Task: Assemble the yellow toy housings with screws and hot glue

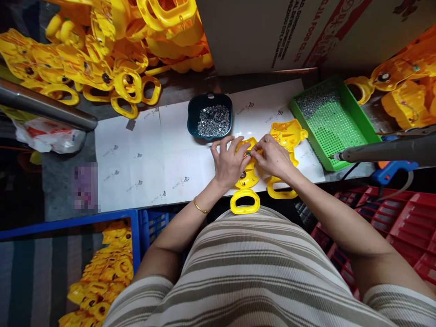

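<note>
A yellow plastic shell with a looped handle lies face up in front of me, a round dark part set inside it. My left hand rests over its left side, fingers bent and gripping the shell. My right hand comes in from the other side with thumb and fingers pinched together. Between the fingertips of both hands a tiny green part shows; what exactly the right fingers pinch is too small to make out. Beside it, partly under my right hand, lies a second yellow shell with its own handle loop.
A dark bowl of small metal screws stands behind my left hand. To the right is a green perforated tray with more screws, near a screwdriver-like tool and a blue glue gun. Yellow shells are heaped behind; a blue-rimmed crate sits lower left.
</note>
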Demonstrator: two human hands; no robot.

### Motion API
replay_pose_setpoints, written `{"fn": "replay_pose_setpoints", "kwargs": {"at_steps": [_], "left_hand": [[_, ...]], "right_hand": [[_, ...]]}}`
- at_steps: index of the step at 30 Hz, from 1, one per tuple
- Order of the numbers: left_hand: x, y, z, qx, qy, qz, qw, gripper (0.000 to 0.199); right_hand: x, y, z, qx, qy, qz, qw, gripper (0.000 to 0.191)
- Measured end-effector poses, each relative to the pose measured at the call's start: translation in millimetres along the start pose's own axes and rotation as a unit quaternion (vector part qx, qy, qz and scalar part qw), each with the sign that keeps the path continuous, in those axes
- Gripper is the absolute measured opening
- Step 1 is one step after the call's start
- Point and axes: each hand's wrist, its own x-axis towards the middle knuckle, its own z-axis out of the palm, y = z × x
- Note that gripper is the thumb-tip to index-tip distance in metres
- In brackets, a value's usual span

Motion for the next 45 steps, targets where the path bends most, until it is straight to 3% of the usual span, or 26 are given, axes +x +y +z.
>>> {"fn": "replay_pose_setpoints", "kwargs": {"at_steps": [6, 15, 21, 26, 33, 40, 45], "left_hand": [[-2, -9, 11.6, -0.05, -0.011, 0.036, 0.998, 0.021], [3, -5, 10.7, -0.102, -0.032, -0.048, 0.993, 0.02], [4, -10, 11.8, -0.102, -0.058, -0.038, 0.992, 0.029], [2, -12, 15.4, -0.023, -0.022, 0.022, 0.999, 0.02], [2, -16, 10.0, -0.043, -0.003, 0.074, 0.996, 0.015], [-1, -24, 15.5, -0.056, 0.005, 0.047, 0.997, 0.014], [-3, -26, 15.3, -0.053, 0.014, 0.051, 0.997, 0.015]], "right_hand": [[7, 6, -1, 0.078, -0.015, -0.006, 0.997, 0.019], [14, 7, -3, 0.193, -0.058, 0.004, 0.979, 0.026], [6, -1, 2, 0.066, 0.017, -0.006, 0.998, 0.026], [2, -11, -3, -0.029, -0.022, 0.013, 0.999, 0.03], [9, -2, -5, -0.006, -0.049, 0.014, 0.999, 0.028], [10, 9, -4, 0.063, -0.021, -0.019, 0.998, 0.026], [5, 5, -6, 0.048, -0.016, -0.01, 0.999, 0.023]]}}
